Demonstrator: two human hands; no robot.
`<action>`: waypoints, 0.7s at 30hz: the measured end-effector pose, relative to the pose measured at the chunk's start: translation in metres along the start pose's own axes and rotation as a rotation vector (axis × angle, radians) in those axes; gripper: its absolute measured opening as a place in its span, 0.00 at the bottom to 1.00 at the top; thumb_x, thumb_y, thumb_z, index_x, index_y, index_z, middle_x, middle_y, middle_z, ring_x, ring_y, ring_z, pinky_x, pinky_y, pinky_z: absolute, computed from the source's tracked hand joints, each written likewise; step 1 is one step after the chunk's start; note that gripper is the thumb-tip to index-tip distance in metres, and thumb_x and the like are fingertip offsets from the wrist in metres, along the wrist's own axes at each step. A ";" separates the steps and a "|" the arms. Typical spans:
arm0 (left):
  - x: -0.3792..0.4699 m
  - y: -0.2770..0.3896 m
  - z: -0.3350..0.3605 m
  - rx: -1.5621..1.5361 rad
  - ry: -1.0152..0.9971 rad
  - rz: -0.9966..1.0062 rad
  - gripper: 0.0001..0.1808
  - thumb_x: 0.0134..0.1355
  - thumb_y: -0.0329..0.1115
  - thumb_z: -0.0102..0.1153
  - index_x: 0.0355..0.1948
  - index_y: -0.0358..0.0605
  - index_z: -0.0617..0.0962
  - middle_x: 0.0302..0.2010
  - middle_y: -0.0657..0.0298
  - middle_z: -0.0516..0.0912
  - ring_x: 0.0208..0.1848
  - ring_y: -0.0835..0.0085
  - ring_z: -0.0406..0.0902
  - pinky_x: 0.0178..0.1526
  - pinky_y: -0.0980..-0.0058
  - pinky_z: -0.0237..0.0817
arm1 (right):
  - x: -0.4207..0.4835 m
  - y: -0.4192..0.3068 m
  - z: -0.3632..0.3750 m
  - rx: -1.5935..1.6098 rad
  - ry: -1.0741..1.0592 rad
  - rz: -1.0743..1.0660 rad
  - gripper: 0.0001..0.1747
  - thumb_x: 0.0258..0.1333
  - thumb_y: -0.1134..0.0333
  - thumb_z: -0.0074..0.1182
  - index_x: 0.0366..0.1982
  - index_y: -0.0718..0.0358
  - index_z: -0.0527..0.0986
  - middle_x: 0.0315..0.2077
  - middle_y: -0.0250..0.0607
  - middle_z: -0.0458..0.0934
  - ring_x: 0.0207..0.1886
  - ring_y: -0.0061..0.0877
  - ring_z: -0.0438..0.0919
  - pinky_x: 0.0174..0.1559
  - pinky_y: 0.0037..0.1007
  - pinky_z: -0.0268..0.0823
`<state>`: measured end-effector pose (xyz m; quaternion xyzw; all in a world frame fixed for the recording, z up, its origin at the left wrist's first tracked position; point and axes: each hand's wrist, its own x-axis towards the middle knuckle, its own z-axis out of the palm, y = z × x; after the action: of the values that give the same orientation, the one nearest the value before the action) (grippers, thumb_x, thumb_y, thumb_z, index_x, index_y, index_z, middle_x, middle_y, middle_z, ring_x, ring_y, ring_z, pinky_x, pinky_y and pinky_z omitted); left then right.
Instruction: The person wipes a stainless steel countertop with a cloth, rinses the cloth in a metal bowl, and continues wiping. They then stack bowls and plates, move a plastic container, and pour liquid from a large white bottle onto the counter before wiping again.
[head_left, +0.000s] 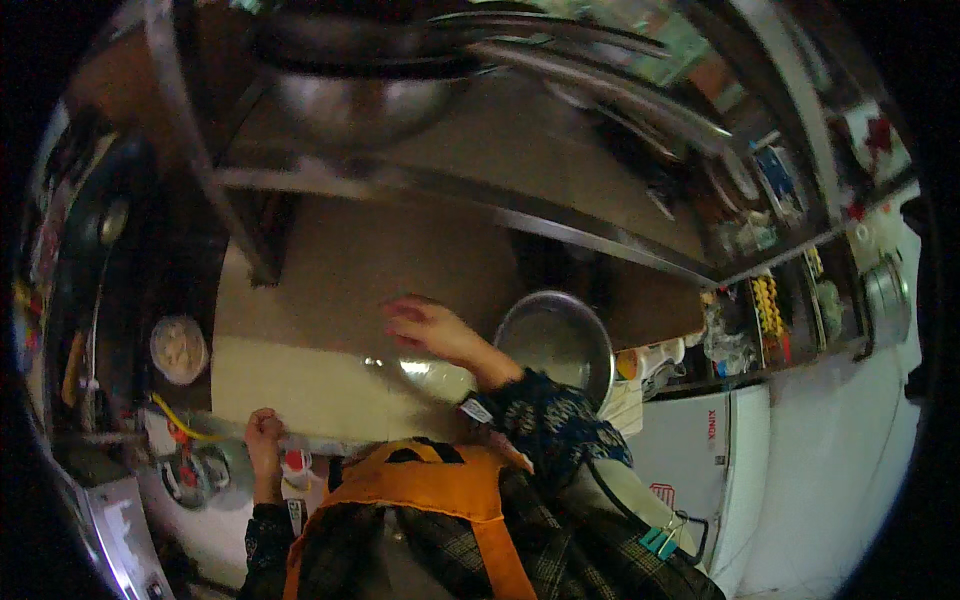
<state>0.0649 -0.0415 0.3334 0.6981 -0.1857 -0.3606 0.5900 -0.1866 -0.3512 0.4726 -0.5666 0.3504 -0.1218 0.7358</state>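
Observation:
My right hand (431, 330), slightly blurred, reaches over the pale work surface (300, 382) with its fingers apart and nothing seen in them. Beneath that forearm a clear, shiny round item (439, 375) lies on the surface; its kind I cannot tell. A round metal basin (555, 337) stands just right of the same forearm. At the near left edge of the surface my left hand (265, 426) is curled; whether it holds anything is hidden.
A metal shelf frame (600, 240) crosses above the surface, with a large metal bowl (367, 105) beyond it. A round tub (179, 349) and a long-handled ladle (112, 225) are at left. A white chest freezer (682, 442) stands at right.

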 end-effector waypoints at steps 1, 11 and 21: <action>0.002 0.019 0.021 0.037 -0.078 0.004 0.09 0.65 0.32 0.53 0.44 0.42 0.77 0.31 0.69 0.75 0.31 0.80 0.70 0.33 0.80 0.63 | -0.027 -0.011 -0.025 0.008 0.118 0.031 0.21 0.61 0.66 0.56 0.55 0.62 0.72 0.40 0.34 0.81 0.37 0.18 0.76 0.38 0.22 0.70; -0.054 0.254 0.288 0.113 -0.928 0.285 0.14 0.65 0.30 0.57 0.52 0.43 0.75 0.49 0.65 0.78 0.51 0.76 0.75 0.53 0.76 0.67 | -0.250 -0.118 -0.295 0.025 0.863 -0.615 0.21 0.58 0.69 0.52 0.54 0.62 0.72 0.43 0.40 0.79 0.41 0.22 0.77 0.39 0.24 0.71; -0.126 0.379 0.622 -0.116 -1.159 0.289 0.35 0.65 0.49 0.58 0.67 0.42 0.64 0.62 0.56 0.73 0.61 0.65 0.71 0.62 0.65 0.62 | -0.228 -0.152 -0.537 0.073 1.499 -0.694 0.26 0.58 0.56 0.54 0.53 0.66 0.73 0.42 0.47 0.78 0.43 0.34 0.78 0.40 0.37 0.72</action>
<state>-0.4059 -0.4731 0.7050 0.3222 -0.5503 -0.6081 0.4728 -0.6695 -0.6722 0.6381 -0.3869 0.5491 -0.6990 0.2453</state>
